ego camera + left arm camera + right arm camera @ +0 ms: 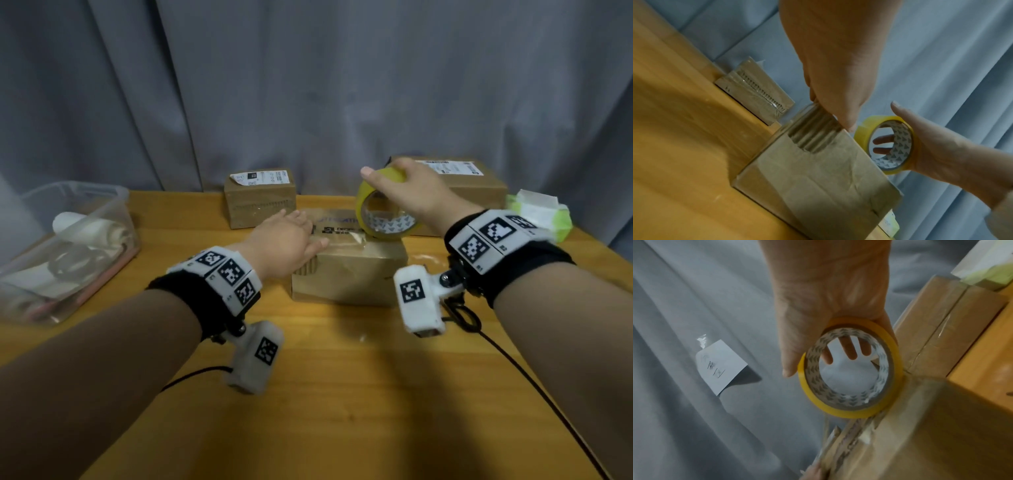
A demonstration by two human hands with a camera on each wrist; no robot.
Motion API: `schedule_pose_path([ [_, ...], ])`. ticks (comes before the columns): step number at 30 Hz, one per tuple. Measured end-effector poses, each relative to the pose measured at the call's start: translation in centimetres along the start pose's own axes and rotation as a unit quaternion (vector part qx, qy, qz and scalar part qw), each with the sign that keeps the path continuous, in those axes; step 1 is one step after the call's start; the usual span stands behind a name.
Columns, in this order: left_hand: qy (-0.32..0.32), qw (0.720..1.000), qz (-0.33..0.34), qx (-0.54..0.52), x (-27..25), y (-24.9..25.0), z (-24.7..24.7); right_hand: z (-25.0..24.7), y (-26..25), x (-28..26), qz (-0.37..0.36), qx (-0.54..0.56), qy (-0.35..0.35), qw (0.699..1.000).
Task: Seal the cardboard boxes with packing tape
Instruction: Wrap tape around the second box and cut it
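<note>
A small cardboard box (349,274) sits in the middle of the wooden table (342,394). My left hand (286,241) lies flat on its top left edge, fingers straight, pressing the top down. My right hand (407,195) grips a yellow roll of packing tape (383,214) standing on edge on the box's top right. A clear strip of tape runs across the top between the hands. The left wrist view shows the box (818,178), the roll (890,144) and my left hand's fingers (838,105) on the corner. In the right wrist view the roll (851,368) meets the box (920,426).
Two more cardboard boxes stand at the back: a small one (260,202) and a larger one (455,185) on the right. A clear plastic bin (65,250) with supplies is at the left. A green-white tissue pack (541,212) lies far right. A grey curtain hangs behind.
</note>
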State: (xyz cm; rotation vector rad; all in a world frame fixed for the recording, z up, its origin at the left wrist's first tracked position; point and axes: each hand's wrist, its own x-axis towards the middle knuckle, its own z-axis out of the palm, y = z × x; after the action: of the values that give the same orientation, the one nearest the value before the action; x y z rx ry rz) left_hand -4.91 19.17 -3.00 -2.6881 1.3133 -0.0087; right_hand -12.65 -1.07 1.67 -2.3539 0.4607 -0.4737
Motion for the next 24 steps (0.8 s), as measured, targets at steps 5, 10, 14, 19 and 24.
schedule_pose_path([
  [5,0.003,1.000,0.012,-0.007,0.9,2.1,0.2,0.4,-0.8,0.2,-0.001,-0.028,0.013,1.000],
  [10,0.000,0.999,-0.001,-0.033,1.6,3.0,0.7,0.6,-1.0,0.6,0.005,-0.037,0.014,0.999],
  [14,0.000,1.000,0.017,-0.015,0.6,1.0,0.9,0.8,-1.3,0.9,0.038,0.025,-0.016,0.999],
  [19,-0.025,0.999,-0.014,-0.017,-0.9,-1.5,0.6,3.1,-2.9,0.6,0.030,0.097,-0.031,0.994],
  [24,-0.005,0.999,-0.030,-0.029,0.0,-1.2,1.5,3.3,-4.8,0.6,0.012,0.025,0.002,1.000],
])
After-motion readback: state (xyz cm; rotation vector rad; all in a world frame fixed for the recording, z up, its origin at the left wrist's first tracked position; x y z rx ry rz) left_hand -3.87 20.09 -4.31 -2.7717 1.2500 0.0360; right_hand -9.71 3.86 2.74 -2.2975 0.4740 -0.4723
